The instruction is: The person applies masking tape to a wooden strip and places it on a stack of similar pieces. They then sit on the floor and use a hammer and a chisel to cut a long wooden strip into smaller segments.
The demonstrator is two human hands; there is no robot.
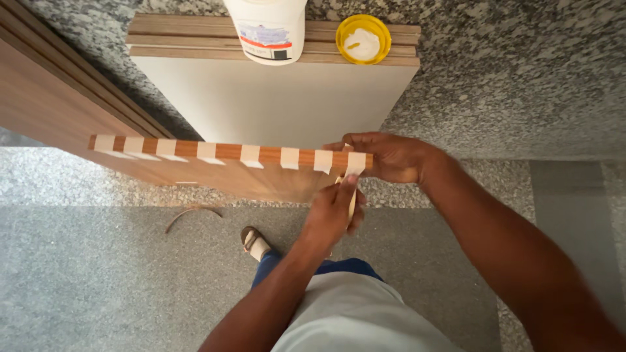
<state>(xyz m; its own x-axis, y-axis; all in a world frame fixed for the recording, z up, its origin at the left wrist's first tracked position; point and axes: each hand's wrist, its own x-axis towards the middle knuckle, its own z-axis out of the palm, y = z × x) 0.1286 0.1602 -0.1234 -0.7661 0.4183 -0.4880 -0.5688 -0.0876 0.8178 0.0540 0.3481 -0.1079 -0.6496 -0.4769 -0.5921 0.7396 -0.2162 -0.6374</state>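
My left hand (332, 212) pinches a strip of tape (355, 163) over the board edge (228, 152), just beside my right hand (385, 156) gripping that end. Outward, eight strips look done; I judge little left.

Wood-grain laminate board (195, 171) looking smooth, matt; paper masking-tape strips (250, 154) lying dull across it; speckled granite floor (521, 78) showing polished; plastic glue tub (267, 29) shining glossy.

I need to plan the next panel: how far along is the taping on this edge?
Done: tape strips cross the wooden panel's edge along its length. In hand: the left hand presses the last strip at the end that the right hand steadies. Left: no untaped stretch shows.
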